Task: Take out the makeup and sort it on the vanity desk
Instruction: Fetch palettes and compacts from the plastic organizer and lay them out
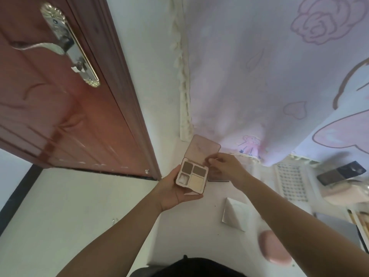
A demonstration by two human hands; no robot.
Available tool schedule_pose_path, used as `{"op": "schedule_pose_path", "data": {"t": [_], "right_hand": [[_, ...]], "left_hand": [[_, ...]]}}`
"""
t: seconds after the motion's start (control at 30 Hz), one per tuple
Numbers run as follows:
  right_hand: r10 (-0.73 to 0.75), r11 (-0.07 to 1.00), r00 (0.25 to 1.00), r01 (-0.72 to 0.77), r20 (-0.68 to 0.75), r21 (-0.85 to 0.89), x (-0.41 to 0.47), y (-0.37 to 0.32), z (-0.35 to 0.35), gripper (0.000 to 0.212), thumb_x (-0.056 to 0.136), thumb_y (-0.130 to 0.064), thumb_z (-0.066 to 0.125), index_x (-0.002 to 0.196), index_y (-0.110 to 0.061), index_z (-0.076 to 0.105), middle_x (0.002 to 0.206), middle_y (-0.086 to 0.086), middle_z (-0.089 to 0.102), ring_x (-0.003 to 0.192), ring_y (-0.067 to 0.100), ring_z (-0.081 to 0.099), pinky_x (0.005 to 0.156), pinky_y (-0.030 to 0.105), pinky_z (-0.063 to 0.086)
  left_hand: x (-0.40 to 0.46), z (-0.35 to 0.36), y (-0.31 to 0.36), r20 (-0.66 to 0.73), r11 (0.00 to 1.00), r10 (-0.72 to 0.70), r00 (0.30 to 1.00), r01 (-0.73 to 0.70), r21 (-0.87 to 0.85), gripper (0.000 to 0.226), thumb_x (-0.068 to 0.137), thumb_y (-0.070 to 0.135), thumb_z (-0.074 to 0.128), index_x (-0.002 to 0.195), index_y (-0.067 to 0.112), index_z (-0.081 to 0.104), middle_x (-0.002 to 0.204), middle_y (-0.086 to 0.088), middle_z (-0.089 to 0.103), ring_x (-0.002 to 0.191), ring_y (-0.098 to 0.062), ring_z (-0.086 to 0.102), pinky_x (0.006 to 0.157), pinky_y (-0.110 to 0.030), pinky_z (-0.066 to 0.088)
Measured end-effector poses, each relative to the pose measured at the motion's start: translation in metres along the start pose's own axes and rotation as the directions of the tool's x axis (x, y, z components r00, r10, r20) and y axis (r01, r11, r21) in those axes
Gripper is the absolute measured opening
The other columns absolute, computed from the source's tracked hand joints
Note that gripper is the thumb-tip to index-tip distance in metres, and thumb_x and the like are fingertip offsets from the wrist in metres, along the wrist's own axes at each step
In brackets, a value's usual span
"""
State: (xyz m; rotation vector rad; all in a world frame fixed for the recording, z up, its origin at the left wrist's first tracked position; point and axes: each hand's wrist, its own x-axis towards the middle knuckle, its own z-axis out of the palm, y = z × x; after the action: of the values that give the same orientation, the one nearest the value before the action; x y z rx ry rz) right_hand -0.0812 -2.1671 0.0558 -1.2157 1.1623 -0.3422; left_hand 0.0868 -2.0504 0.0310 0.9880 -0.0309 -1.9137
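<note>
Hands are working an open makeup palette (pixel 192 175) above the near-left part of a white vanity desk (pixel 201 222). The left hand (pixel 175 191) is cradling the palette's base from below, fingers curling up round its lower and left edges, so the case is being held clear of the desk surface. The right hand (pixel 225 168) is pinching the right edge of the raised lid (pixel 202 148) between thumb and fingertips, and the lid is standing tilted back on its hinge. Four pans are showing in the base: two brown shades across the top, a whitish one at lower left and a pale cream one at lower right.

On the desk, a dark flat item (pixel 218 179) is lying just beyond the palette, largely hidden behind the right wrist. A white folded card or box (pixel 234 215) is sitting between the forearms, and a pink oval case (pixel 274 248) is resting nearer the desk's front edge. At far right a dark rectangular compact (pixel 339 172) is lying on a pale pink object, beside a white lattice organizer (pixel 290 181); what lies at the extreme right edge is too cropped to identify. A lilac curtain (pixel 269 76) printed with roses and hearts is hanging behind the desk, and a reddish-brown door (pixel 60 108) with a silver lever handle (pixel 65 47) is standing at left.
</note>
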Motion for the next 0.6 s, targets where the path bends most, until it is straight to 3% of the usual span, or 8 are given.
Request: {"op": "schedule_pose_path", "data": {"t": [0.13,0.2,0.23,0.3,0.4,0.5,0.6], "right_hand": [[-0.118,0.949,0.987,0.078,-0.114,-0.306,0.039,-0.009,0.013,0.016,0.091,-0.010,0.056,0.085,-0.017,0.070,0.092,0.004,0.072,0.091,0.023,0.067,0.085,0.034,0.053],[-0.126,0.931,0.984,0.074,-0.123,-0.358,0.054,-0.011,0.020,0.018,0.091,-0.011,0.057,0.082,-0.022,0.069,0.092,0.005,0.073,0.088,0.022,0.068,0.081,0.032,0.055],[-0.122,0.928,0.984,0.067,-0.130,-0.366,0.061,-0.011,0.023,0.019,0.091,-0.012,0.056,0.081,-0.023,0.068,0.092,0.005,0.073,0.087,0.022,0.069,0.080,0.032,0.056],[-0.119,0.920,0.983,0.055,-0.142,-0.388,0.075,-0.011,0.029,0.015,0.091,-0.013,0.057,0.084,-0.019,0.069,0.092,0.007,0.072,0.087,0.025,0.068,0.084,0.038,0.056],[-0.106,0.900,0.982,0.029,-0.154,-0.435,0.089,-0.011,0.032,0.013,0.091,-0.017,0.057,0.088,-0.016,0.071,0.091,0.007,0.072,0.087,0.025,0.066,0.083,0.038,0.054],[-0.131,0.836,0.982,0.034,-0.139,-0.547,0.093,-0.008,0.032,0.016,0.091,-0.024,0.057,0.078,-0.020,0.065,0.079,0.005,0.068,0.075,0.022,0.061,0.064,0.026,0.044],[-0.129,0.820,0.982,0.029,-0.135,-0.572,0.093,-0.003,0.033,0.017,0.092,-0.023,0.057,0.077,-0.017,0.062,0.072,0.004,0.061,0.072,0.022,0.056,0.064,0.025,0.037]], "left_hand": [[0.018,-0.003,0.014,-0.232,0.971,0.176,0.957,-0.129,0.204,0.026,0.093,0.018,0.049,0.111,0.010,0.067,0.109,-0.012,0.066,0.091,-0.021,0.064,0.082,-0.033,0.055],[0.026,-0.001,0.025,-0.330,0.937,0.261,0.907,-0.156,0.314,0.025,0.092,0.011,0.046,0.102,0.010,0.069,0.104,-0.011,0.067,0.086,-0.017,0.063,0.073,-0.024,0.054],[0.030,-0.001,0.030,-0.378,0.906,0.306,0.874,-0.146,0.396,0.026,0.092,0.011,0.044,0.098,0.012,0.069,0.104,-0.011,0.068,0.087,-0.017,0.062,0.077,-0.024,0.053],[0.037,-0.003,0.036,-0.408,0.798,0.399,0.821,-0.092,0.595,0.028,0.092,0.013,0.041,0.094,0.017,0.069,0.104,-0.011,0.069,0.090,-0.020,0.059,0.085,-0.030,0.046],[0.047,-0.010,0.039,-0.356,0.626,0.487,0.798,-0.035,0.779,0.031,0.089,0.007,0.036,0.098,0.006,0.066,0.105,-0.022,0.065,0.082,-0.024,0.055,0.073,-0.033,0.041],[0.055,-0.013,0.039,-0.327,0.478,0.541,0.775,0.037,0.878,0.023,0.086,-0.002,0.037,0.095,-0.008,0.057,0.109,-0.037,0.052,0.095,-0.049,0.052,0.077,-0.051,0.046],[0.056,-0.011,0.038,-0.307,0.428,0.552,0.775,0.052,0.902,0.018,0.084,-0.006,0.037,0.090,-0.010,0.054,0.110,-0.040,0.048,0.102,-0.054,0.047,0.079,-0.056,0.045]]}}
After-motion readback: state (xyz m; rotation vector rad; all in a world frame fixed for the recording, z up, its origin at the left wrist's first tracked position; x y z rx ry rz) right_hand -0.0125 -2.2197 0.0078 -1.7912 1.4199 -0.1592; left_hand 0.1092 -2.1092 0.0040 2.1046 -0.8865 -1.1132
